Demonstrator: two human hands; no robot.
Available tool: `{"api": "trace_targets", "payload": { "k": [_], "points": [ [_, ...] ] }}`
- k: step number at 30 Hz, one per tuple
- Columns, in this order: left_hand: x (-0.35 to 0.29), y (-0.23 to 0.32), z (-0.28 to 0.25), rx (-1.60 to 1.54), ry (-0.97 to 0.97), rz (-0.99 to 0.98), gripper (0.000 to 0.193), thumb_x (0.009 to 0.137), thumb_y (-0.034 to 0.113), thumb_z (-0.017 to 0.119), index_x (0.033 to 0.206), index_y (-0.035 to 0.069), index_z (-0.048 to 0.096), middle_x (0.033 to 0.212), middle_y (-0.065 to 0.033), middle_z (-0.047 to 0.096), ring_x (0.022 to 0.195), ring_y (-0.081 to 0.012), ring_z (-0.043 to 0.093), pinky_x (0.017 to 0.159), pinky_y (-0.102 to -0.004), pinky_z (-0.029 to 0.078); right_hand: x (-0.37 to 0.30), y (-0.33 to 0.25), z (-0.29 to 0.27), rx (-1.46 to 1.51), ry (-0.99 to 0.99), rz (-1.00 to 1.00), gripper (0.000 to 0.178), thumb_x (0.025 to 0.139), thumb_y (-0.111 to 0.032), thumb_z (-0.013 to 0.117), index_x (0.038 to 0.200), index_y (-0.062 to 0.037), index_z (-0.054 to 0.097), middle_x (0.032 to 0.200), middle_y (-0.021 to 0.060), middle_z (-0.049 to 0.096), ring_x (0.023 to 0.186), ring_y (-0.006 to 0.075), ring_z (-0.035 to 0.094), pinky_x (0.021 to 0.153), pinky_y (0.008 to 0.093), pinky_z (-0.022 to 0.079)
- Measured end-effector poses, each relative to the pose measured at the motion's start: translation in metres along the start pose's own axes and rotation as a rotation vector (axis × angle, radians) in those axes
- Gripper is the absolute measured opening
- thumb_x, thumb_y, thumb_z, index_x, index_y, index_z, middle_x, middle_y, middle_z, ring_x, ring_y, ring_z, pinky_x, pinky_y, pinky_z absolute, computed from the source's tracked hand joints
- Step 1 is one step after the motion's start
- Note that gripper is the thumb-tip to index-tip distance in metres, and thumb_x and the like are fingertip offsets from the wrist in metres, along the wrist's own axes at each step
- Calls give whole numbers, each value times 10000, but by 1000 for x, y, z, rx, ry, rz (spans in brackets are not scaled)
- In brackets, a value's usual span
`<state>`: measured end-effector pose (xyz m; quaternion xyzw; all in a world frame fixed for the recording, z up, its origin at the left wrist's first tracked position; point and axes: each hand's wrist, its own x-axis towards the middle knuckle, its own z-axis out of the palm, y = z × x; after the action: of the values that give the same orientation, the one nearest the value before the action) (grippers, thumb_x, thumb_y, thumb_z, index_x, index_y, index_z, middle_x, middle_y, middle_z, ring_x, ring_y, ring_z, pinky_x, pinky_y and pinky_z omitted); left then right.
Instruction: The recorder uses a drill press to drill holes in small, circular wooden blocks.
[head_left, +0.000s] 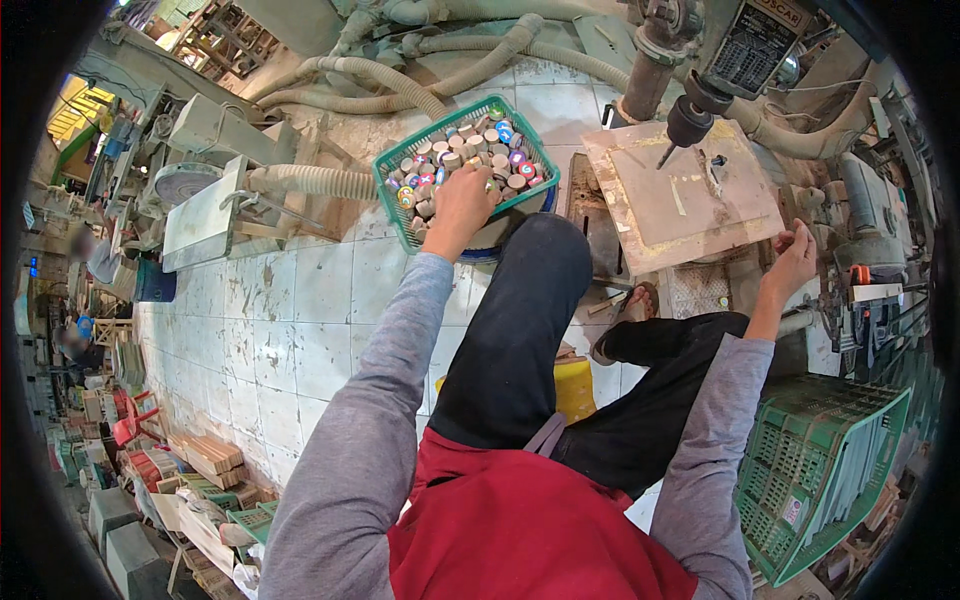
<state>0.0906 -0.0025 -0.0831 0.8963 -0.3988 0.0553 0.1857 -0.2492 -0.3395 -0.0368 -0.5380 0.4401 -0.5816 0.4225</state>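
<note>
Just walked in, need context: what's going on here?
The person's left hand is in a green basket among small round pieces; whether it grips one is unclear. The right hand, loosely curled, is by the right edge of a board below a drill chuck.

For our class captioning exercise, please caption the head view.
Left hand among small round pieces in a green basket; right hand beside the worn board under a drill.
</note>
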Motion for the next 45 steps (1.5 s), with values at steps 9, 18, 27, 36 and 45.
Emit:
{"api": "trace_targets", "payload": {
  "k": [9,18,27,36,45],
  "points": [
    [5,-6,-8,-393,65,-206,403,840,66,595,1241,72,634,1004,-163,699,800,-283,696,700,-353,544,9,12,-17,48,15,65,229,991,-203,543,1018,-12,666,715,19,592,606,96,495,569,246,411],
    [50,101,-39,-1362,-283,-201,310,899,71,597,1191,-27,632,974,-75,675,824,-155,662,704,-263,520,5,12,-5,25,-15,51,226,972,-183,550,975,3,678,696,19,590,605,86,523,543,237,417],
    [86,178,69,-796,-315,44,211,784,126,672,855,-71,700,761,-205,707,678,-258,711,680,-346,549,0,7,-11,21,-56,50,264,987,-207,530,988,17,669,683,22,591,577,88,514,545,247,419],
    [80,163,72,-577,-268,236,447,756,218,753,1109,-44,668,986,-187,682,901,-254,687,813,-354,526,2,8,-13,59,-47,78,263,986,-192,517,986,27,662,672,30,584,569,88,502,533,253,400],
    [84,171,74,-508,-272,233,399,699,322,771,1037,112,731,943,-142,636,896,-315,637,797,-415,503,2,10,-15,77,-84,111,230,986,-196,540,994,0,660,685,14,587,577,81,508,538,232,418]
  ]
}}
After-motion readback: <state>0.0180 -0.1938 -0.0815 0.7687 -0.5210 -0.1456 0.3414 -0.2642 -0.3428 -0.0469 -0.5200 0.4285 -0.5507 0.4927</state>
